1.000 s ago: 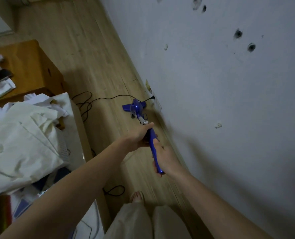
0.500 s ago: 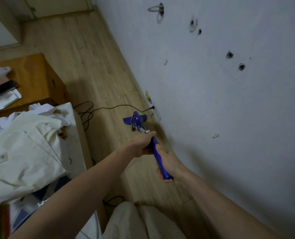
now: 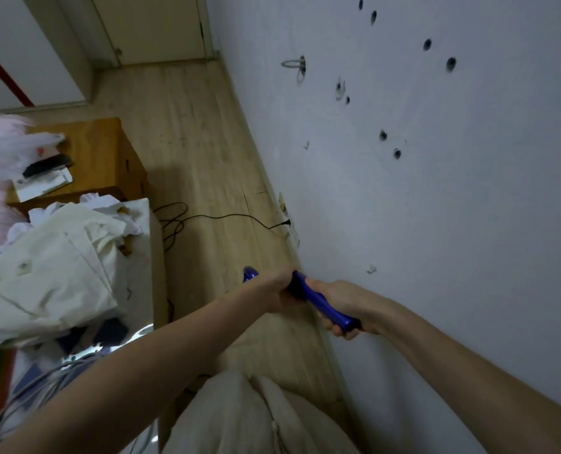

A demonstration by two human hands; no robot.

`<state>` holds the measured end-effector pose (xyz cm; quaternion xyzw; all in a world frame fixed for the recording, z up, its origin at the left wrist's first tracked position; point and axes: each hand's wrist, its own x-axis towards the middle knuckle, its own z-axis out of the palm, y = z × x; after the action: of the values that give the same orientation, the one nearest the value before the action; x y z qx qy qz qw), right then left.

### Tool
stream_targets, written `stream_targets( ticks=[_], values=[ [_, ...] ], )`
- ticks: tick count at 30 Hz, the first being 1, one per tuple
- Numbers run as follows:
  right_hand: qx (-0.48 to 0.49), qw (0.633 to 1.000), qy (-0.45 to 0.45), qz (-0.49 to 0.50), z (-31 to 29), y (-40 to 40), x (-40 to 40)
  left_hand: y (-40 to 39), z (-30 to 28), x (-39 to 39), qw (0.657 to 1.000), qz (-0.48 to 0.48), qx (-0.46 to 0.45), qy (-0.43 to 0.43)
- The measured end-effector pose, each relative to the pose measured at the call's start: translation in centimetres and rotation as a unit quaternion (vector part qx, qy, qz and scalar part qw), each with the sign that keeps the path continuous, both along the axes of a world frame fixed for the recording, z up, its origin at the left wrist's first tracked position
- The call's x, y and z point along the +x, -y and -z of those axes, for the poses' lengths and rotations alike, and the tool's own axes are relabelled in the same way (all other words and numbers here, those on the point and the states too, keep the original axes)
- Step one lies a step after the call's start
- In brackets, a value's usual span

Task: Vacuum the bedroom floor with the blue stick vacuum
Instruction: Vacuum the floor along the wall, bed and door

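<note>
My right hand [image 3: 339, 308] curls round the rear end of the blue stick vacuum [image 3: 320, 301], close by the wall [image 3: 436, 208]. My left hand [image 3: 277, 291] grips the handle just ahead, hiding most of the body; a blue bit pokes out beyond it, probably the head, low over the wooden floor [image 3: 207, 178]. Farther on, a black cord [image 3: 223, 217] runs to a wall socket [image 3: 292, 235]
</note>
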<state>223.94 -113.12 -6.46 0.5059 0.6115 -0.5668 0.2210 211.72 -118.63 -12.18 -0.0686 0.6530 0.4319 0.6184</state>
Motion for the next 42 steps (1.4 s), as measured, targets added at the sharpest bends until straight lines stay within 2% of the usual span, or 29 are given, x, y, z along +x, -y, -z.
stream_targets(
  ticks=[11,19,28,32,36,42],
  values=[
    [0.024,0.998,-0.032,-0.049,4.5,1.3,-1.9,1.1,2.3,-1.4,0.991,-0.136,0.015,0.017],
    [0.008,0.999,-0.029,-0.034,7.6,0.1,-7.4,0.2,4.5,-6.7,0.992,-0.119,0.042,-0.007],
    [0.0,1.0,-0.009,0.021,7.5,-2.0,-16.4,-2.2,5.3,-15.8,0.994,-0.068,0.083,-0.004],
    [0.026,0.999,-0.021,0.028,7.4,-1.5,-19.3,-2.5,5.2,-18.6,0.995,-0.058,0.081,-0.016],
    [0.021,1.0,-0.018,-0.013,6.9,-1.5,-20.0,-2.2,5.1,-19.3,0.995,-0.081,0.05,-0.016],
    [-0.002,0.999,-0.013,-0.033,4.4,-1.5,-19.6,-1.0,3.5,-18.8,0.989,-0.14,0.051,0.021]
  ],
)
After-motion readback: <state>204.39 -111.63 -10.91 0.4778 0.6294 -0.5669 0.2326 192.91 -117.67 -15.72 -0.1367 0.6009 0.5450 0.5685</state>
